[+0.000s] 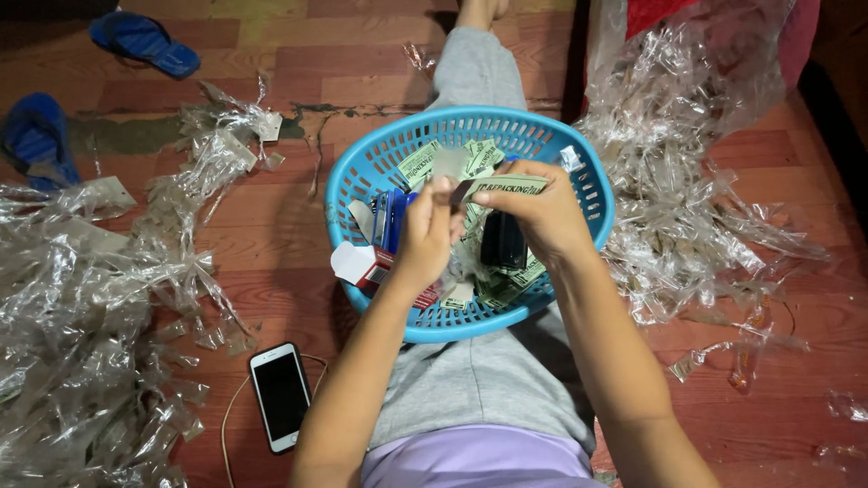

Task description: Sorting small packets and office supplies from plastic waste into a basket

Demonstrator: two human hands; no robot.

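Nearest the camera, a lilac shirt hem (475, 461) and grey trousers (479, 375) show the person sitting on the red-brown plank floor (271, 244), with a white-framed smartphone (281, 396) lying screen-up by the left forearm. Above the lap sits a round blue plastic basket (362, 181) holding green-and-white paper labels (420, 163), a small red-and-white carton (360, 265) and a dark stapler-like tool (503, 239). Over it, the left hand (425, 237) pinches a small clear plastic piece (449, 164) between closed fingertips, while the right hand (533, 217) is clamped on a folded green-and-white label (503, 185) touching that piece. The step looks like fitting label to plastic; aligning their edges seems the need now. Heaps of crumpled clear plastic bags lie left (81, 298) and right (687, 154). Farthest, two blue sandals (145, 41) rest.
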